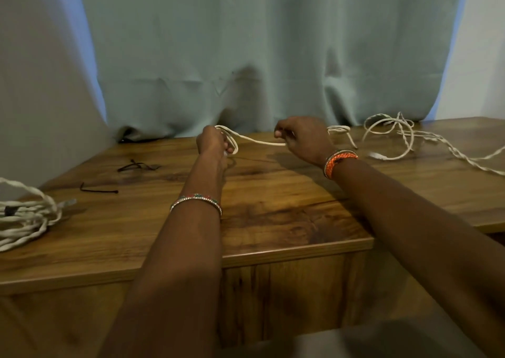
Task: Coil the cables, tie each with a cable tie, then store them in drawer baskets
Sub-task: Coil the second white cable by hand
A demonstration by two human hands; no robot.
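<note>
Two hands grip cable (259,140) | left fingers (229,146) round loops | right fingers (281,134) pinch | span left-right

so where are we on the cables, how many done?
One bundle at the table's left edge looks coiled and tied. Left hand holds a few loops of the second cable while right hand feeds it; most lies loose. Spare ties unused. Nothing stored.
</note>
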